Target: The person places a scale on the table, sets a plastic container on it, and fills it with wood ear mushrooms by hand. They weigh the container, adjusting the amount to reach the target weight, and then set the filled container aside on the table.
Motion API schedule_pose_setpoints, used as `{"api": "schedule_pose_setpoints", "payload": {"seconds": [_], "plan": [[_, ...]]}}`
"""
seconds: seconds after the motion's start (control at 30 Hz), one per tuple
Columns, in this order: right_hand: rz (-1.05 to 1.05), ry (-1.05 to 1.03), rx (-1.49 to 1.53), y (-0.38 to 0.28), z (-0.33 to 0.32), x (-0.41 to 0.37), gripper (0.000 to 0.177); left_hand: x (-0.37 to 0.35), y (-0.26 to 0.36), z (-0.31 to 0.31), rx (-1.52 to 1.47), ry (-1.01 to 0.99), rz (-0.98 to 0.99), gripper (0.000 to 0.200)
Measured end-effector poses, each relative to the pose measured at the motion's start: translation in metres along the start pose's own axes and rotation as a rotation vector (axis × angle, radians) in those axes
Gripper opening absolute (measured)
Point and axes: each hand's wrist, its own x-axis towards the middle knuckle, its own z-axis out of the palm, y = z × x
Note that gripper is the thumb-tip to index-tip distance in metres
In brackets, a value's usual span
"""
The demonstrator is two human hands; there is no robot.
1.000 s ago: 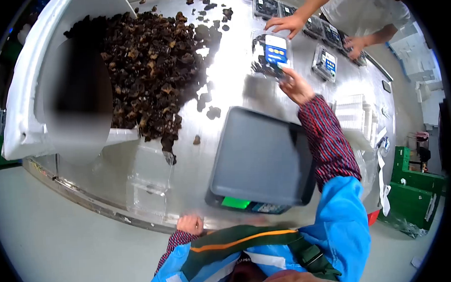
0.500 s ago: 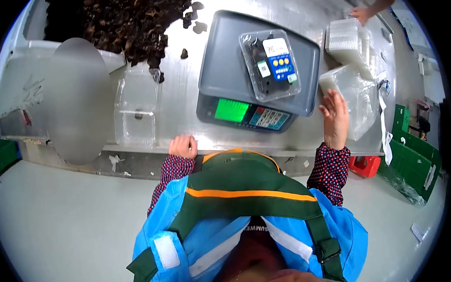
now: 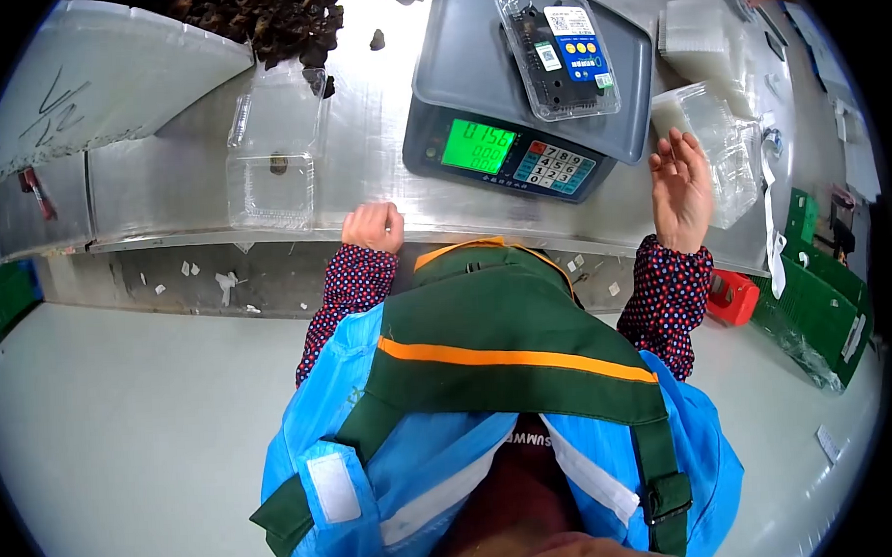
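Observation:
My left hand point(image 3: 374, 228) rests as a loose fist at the front edge of the metal table point(image 3: 354, 164), and nothing shows in it. Palm up, my right hand point(image 3: 683, 188) is open with its fingers slightly curled, beside stacked clear plastic boxes point(image 3: 722, 161). Between the hands stands a grey scale point(image 3: 448, 67) with a lit green display point(image 3: 478, 146). A closed, labelled clear clamshell point(image 3: 547, 83) of dark pieces lies on its pan. To the left lies an open clear clamshell point(image 3: 271, 189), with a small dark piece in it.
Dark, crinkled pieces point(image 3: 280, 19) are heaped at the back left, near a white container point(image 3: 115, 84) with handwriting. More stacked clear boxes point(image 3: 698, 34) stand at the back right. Below the table's right end are a red object point(image 3: 732, 298) and green crates point(image 3: 811, 315).
The view has shifted, so the table and scale sit higher in it. My right hand has turned palm up beside the boxes. The other person's hand at the boxes has drawn back.

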Motion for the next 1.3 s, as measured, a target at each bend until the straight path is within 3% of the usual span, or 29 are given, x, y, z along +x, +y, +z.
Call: {"api": "schedule_pose_setpoints", "payload": {"seconds": [0.2, 0.3, 0.33, 0.37, 0.4, 0.47, 0.53, 0.6, 0.67, 0.7, 0.83, 0.87, 0.93, 1.03, 1.13, 1.27, 1.3], "plan": [[0.011, -0.051, -0.083, 0.006, 0.002, 0.003, 0.03, 0.0, 0.003, -0.004, -0.013, -0.061, -0.062, 0.007], [-0.028, -0.123, -0.492, 0.018, 0.01, 0.021, 0.047, 0.034, 0.025, -0.007, -0.469, 0.107, -0.426, 0.006], [0.055, -0.156, -0.618, 0.023, 0.015, 0.03, 0.062, 0.069, 0.041, -0.019, -0.544, 0.103, -0.292, 0.015], [0.071, -0.176, -0.704, 0.033, 0.02, 0.044, 0.064, 0.113, 0.058, -0.03, -0.562, 0.079, -0.071, 0.019], [0.074, -0.196, -0.786, 0.044, 0.023, 0.061, 0.066, 0.157, 0.072, -0.037, -0.489, 0.068, 0.197, 0.028], [0.182, -0.314, -0.679, 0.063, 0.02, 0.093, 0.068, 0.238, 0.1, -0.032, -0.195, -0.003, 0.665, 0.054], [0.226, -0.328, -0.626, 0.056, 0.024, 0.097, 0.068, 0.285, 0.106, -0.004, 0.204, -0.111, 0.948, 0.058], [0.179, -0.303, -0.685, 0.047, 0.022, 0.103, 0.066, 0.319, 0.095, 0.05, 0.156, -0.132, 1.151, 0.061], [0.181, -0.339, -0.554, 0.04, 0.012, 0.119, 0.065, 0.338, 0.114, 0.049, 0.226, -0.507, 1.2, 0.067], [0.174, -0.343, -0.544, 0.036, 0.009, 0.128, 0.064, 0.34, 0.122, 0.039, 0.25, -0.589, 1.238, 0.072], [0.079, -0.185, -0.581, 0.043, -0.002, 0.134, 0.058, 0.338, 0.147, 0.026, 0.313, -0.747, 1.146, 0.058], [0.04, -0.169, -0.503, 0.049, -0.007, 0.129, 0.064, 0.341, 0.146, 0.024, 0.286, -0.796, 1.145, 0.059], [-0.057, -0.091, -0.453, 0.046, 0.007, 0.085, 0.074, 0.34, 0.138, 0.025, 0.215, -0.671, 1.219, 0.052], [-0.141, -0.134, -0.396, 0.083, 0.005, 0.064, 0.093, 0.324, 0.132, 0.04, 0.233, -0.472, 1.263, 0.043], [-0.347, -0.117, -0.719, 0.091, 0.017, 0.043, 0.105, 0.306, 0.143, 0.034, 0.279, -0.238, 1.253, 0.041], [-0.455, -0.065, -0.909, 0.088, 0.024, 0.036, 0.112, 0.306, 0.151, 0.039, 0.181, -0.297, 1.172, 0.05], [-0.451, -0.008, -0.929, 0.084, 0.028, 0.035, 0.112, 0.309, 0.164, 0.024, 0.168, -0.462, 1.081, 0.054]]}}
